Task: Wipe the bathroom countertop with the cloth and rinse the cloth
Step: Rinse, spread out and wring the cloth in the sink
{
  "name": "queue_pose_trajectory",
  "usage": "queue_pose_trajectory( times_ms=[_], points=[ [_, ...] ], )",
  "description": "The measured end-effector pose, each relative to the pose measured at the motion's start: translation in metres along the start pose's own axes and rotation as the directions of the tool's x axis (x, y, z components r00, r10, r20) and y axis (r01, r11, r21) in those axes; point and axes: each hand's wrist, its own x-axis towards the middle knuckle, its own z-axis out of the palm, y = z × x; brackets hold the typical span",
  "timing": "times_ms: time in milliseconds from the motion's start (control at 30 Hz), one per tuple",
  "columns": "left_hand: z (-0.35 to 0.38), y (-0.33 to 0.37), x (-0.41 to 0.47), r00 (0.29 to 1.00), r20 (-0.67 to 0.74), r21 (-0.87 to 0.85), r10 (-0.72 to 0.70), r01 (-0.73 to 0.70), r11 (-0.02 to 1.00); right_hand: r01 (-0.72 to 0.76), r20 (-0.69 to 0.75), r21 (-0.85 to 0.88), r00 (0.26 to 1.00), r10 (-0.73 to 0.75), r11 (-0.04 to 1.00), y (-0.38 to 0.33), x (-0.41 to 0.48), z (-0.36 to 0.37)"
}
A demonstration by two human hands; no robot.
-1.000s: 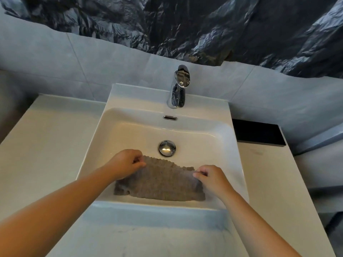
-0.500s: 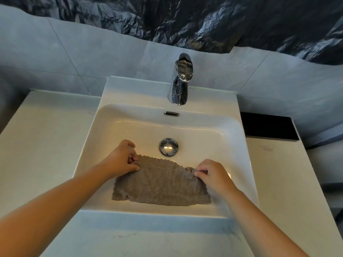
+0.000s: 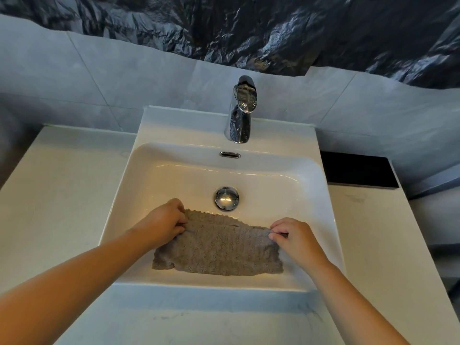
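A grey-brown terry cloth (image 3: 219,247) hangs spread out over the near part of the white sink basin (image 3: 311,195). My left hand (image 3: 163,224) pinches its upper left corner and my right hand (image 3: 295,236) pinches its upper right corner. The cloth's lower edge rests near the basin's front wall. A chrome faucet (image 3: 240,113) stands at the back of the basin, with no water running. The pale countertop (image 3: 57,195) extends on both sides of the sink.
A round chrome drain plug (image 3: 226,198) sits just beyond the cloth, and an overflow slot (image 3: 229,154) is below the faucet. A black rectangular object (image 3: 358,171) lies at the back right of the counter. Crumpled black plastic (image 3: 249,28) covers the wall above the tiles.
Both hands kept their pinch on the cloth's upper corners. The view has tilted down slightly and the cloth hangs a little flatter between my hands.
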Motion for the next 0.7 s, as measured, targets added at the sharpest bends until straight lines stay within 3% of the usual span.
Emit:
queue_pose_trajectory(
  times_ms=[167, 333, 400, 567, 700],
  points=[
    [-0.002, -0.006, -0.003, 0.995, -0.047, 0.047, -0.087, 0.089, 0.995, -0.011, 0.003, -0.002, 1.0, 0.011, 1.0, -0.003, -0.003, -0.001],
    [-0.013, -0.001, -0.007, 0.946, -0.079, -0.083, -0.313, 0.307, 0.948, -0.051, -0.051, 0.019, 0.997, 0.052, 0.998, -0.003, -0.005, 0.0],
    [-0.021, 0.0, -0.009, 0.959, -0.038, 0.014, -0.281, 0.282, 0.959, -0.071, -0.096, 0.048, 0.993, 0.075, 0.996, -0.004, -0.006, -0.003],
    [-0.056, -0.001, -0.023, 0.998, 0.016, 0.216, -0.057, 0.053, 0.975, -0.082, -0.207, 0.141, 0.972, 0.111, 0.987, -0.009, -0.012, -0.022],
    [-0.084, 0.005, -0.033, 0.978, -0.195, 0.146, 0.08, -0.052, 0.988, -0.049, -0.316, 0.128, 0.945, 0.087, 0.991, -0.018, -0.018, -0.046]
  ],
)
